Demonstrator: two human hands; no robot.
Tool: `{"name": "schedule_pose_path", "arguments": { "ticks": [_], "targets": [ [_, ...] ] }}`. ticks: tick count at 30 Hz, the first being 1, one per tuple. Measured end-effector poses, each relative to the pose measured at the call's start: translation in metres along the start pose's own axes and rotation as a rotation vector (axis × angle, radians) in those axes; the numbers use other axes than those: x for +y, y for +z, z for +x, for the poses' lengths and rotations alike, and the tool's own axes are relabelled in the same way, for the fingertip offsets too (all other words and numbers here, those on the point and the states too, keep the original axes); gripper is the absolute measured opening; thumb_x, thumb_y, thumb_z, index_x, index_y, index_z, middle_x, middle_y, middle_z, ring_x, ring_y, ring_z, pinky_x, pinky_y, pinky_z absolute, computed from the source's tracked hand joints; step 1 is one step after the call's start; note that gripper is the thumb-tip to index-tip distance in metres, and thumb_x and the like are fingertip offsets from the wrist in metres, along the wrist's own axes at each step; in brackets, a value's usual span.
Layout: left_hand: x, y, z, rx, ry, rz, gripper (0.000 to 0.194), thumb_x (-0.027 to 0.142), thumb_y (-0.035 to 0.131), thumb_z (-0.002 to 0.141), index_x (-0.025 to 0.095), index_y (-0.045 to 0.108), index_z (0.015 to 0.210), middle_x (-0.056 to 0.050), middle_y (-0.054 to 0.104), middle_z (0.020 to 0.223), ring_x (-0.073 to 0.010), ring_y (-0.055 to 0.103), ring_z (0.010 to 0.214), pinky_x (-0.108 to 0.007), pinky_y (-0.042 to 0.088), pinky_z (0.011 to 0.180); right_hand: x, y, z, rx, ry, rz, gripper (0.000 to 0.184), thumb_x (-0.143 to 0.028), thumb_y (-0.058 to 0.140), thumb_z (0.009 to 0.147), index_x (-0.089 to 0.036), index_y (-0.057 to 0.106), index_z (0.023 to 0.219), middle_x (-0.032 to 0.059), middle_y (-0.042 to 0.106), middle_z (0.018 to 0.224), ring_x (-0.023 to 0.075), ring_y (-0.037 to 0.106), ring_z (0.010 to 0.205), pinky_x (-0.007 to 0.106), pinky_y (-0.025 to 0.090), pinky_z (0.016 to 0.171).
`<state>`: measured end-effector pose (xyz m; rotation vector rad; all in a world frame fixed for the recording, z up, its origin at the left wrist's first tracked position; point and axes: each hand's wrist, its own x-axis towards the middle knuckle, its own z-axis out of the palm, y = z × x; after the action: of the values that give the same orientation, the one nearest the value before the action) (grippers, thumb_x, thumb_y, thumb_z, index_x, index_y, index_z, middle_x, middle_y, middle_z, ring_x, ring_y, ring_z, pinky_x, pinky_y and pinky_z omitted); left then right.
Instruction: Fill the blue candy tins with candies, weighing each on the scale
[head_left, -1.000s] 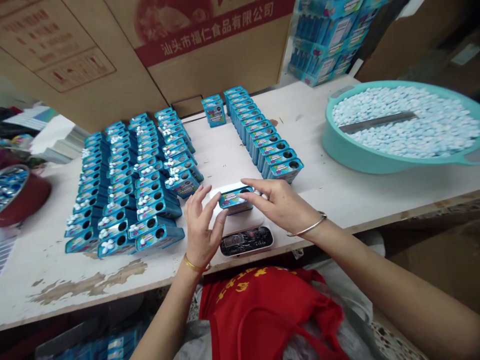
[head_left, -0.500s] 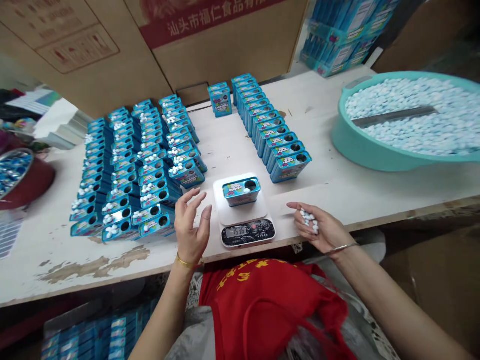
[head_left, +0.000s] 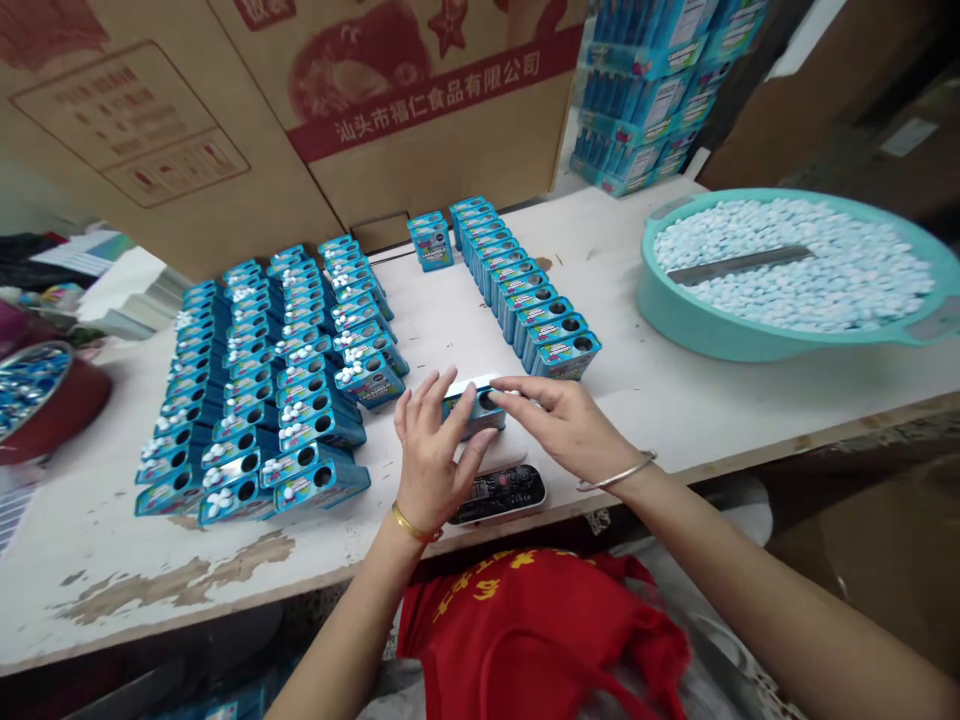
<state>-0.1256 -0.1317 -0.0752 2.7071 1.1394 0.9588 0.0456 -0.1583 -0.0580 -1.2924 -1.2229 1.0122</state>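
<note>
A blue candy box with a round hole in its top stands on the white digital kitchen scale, whose reading is partly covered. My left hand is at the box's left end and near side, fingers spread; whether it touches the box I cannot tell. From the right, my right hand reaches over the box with its fingers drawn together, fingertips at the hole. The white candies in this hand are mostly hidden by the fingers.
Several rows of blue boxes, many with white candies on top, fill the left side. Another row stands behind the scale. On the right is a turquoise tub of candies with a metal strip. A red bowl sits far left.
My right hand has moved left from beside the scale to the box's hole, its fingers closing over the candies. My left hand has moved right, up to the box. The view has shifted slightly.
</note>
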Motion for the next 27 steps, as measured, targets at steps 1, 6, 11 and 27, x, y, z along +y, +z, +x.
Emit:
{"name": "schedule_pose_path", "arguments": {
  "ticks": [1,6,11,27],
  "targets": [
    [-0.002,-0.002,0.0,0.014,-0.019,-0.021,0.042,0.033,0.056,0.086,0.024,0.049,0.127,-0.013,0.045,0.138,-0.0272,0.037,0.131,-0.049,0.027,0.106,-0.002,0.002,0.005,-0.043,-0.024,-0.039,0.025,-0.032,0.063,0.079,-0.018,0.072,0.097,0.0084,0.071,0.103,0.0232,0.063,0.098,0.039,0.047,0.089],
    [-0.012,-0.009,-0.001,-0.013,-0.046,-0.099,0.046,0.035,0.057,0.086,0.024,0.046,0.128,-0.013,0.047,0.133,-0.026,0.042,0.126,-0.044,0.033,0.102,0.002,-0.004,0.01,0.033,0.058,-0.054,0.033,-0.036,0.064,0.077,-0.016,0.071,0.103,0.0102,0.071,0.101,0.0228,0.064,0.094,0.037,0.05,0.083],
    [-0.017,-0.015,0.018,-0.281,0.032,-0.061,0.052,0.041,0.059,0.083,0.021,0.044,0.128,-0.012,0.057,0.117,-0.025,0.053,0.106,-0.04,0.04,0.089,0.04,-0.024,-0.014,0.184,0.42,0.272,0.047,-0.055,0.063,0.073,-0.015,0.068,0.098,-0.0076,0.04,0.045,0.005,0.03,0.035,0.019,0.021,0.034],
    [-0.195,0.093,0.258,-0.404,-0.127,0.403,0.031,0.021,0.062,0.076,0.018,0.058,0.107,-0.01,0.056,0.11,-0.0233,0.054,0.103,-0.031,0.043,0.084,0.128,-0.013,-0.027,0.415,0.766,0.553,0.054,-0.062,0.075,0.047,-0.017,0.069,0.076,-0.0067,0.036,0.046,0.0051,0.031,0.042,0.017,0.022,0.041]
  ]
}}
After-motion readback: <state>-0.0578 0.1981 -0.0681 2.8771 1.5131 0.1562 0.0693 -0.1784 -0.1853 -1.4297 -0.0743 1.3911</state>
